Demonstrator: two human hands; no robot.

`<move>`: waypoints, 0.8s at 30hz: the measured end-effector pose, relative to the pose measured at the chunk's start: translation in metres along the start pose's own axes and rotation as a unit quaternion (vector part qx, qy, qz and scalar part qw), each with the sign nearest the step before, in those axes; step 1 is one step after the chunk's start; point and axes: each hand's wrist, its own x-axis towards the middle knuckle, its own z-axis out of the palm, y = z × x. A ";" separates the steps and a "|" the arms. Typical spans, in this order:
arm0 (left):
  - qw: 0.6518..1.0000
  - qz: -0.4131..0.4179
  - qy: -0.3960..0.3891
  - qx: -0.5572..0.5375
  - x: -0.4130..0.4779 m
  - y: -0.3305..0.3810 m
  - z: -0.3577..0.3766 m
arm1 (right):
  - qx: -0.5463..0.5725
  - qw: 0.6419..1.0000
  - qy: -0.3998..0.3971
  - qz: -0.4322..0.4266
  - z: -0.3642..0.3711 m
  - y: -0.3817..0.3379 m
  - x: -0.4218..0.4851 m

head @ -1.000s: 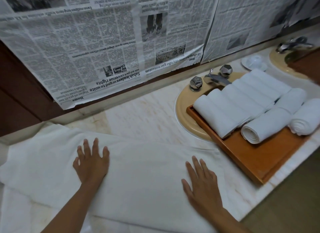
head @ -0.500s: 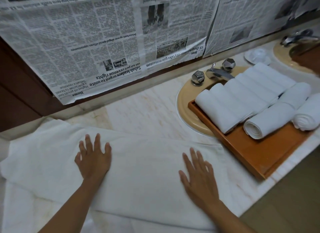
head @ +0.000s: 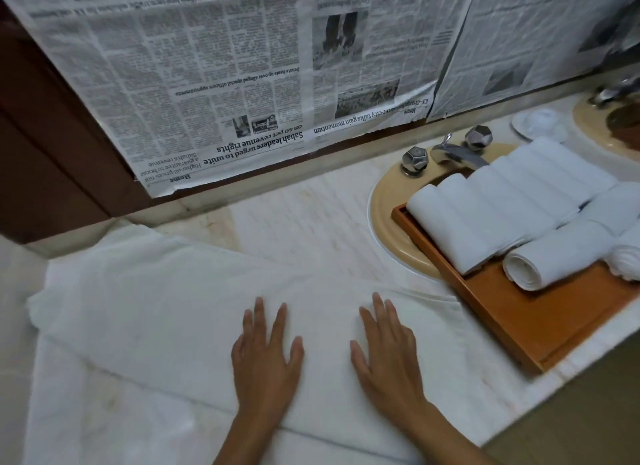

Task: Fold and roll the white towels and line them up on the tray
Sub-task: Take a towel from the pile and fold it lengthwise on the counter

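A white towel (head: 145, 312) lies spread flat on the marble counter (head: 311, 218), folded into a long strip. My left hand (head: 265, 357) and my right hand (head: 384, 353) press on it side by side, palms down, fingers straight. To the right, a wooden tray (head: 540, 329) rests across a beige sink (head: 391, 201). Several rolled white towels (head: 502, 205) lie in a row on the tray, and one more roll (head: 550, 256) lies in front of them, its spiral end facing me.
Newspaper sheets (head: 242, 76) cover the wall behind the counter. A chrome faucet (head: 453, 153) with two knobs sits at the sink's back. A white dish (head: 536, 123) and a second sink (head: 609, 121) are at the far right. The counter edge drops off at lower right.
My left hand has slid right along the towel, ending close beside my right hand. The right hand has shifted only slightly. The view has moved left.
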 end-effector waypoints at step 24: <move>0.996 0.051 0.016 0.067 -0.063 -0.012 0.013 | -0.101 0.979 -0.100 0.143 -0.050 0.033 -0.059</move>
